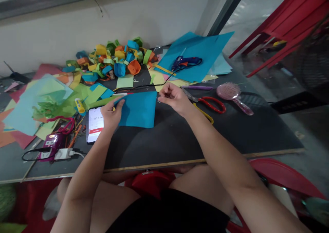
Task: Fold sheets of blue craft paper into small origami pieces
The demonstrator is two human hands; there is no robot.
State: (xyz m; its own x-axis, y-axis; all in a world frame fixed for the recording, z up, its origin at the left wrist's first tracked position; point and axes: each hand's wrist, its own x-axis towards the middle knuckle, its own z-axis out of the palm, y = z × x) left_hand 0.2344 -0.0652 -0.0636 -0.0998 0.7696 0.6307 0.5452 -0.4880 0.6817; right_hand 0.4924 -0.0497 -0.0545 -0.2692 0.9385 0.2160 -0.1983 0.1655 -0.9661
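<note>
My left hand [112, 114] is closed on the left end of a blue sheet of paper [138, 109], its thumb on top. The sheet hangs slightly bent above the dark table. Just off the sheet's right edge, my right hand [173, 98] has its fingers curled and thumb and fingertips close together; whatever they pinch, if anything, is too small to make out. Partly behind my left wrist lies a phone [95, 126] with a lit timer screen. Scissors with red handles [213, 103] rest right of my right hand, near a yellow handle [204, 114].
Folded colored paper pieces [115, 59] are heaped by the wall. A blue glue gun [187, 62] lies on a large blue sheet [205, 47], its cord crossing the table. A pink hairbrush [232, 94], glue stick [80, 105] and purple power adapter [51, 146] also occupy the table.
</note>
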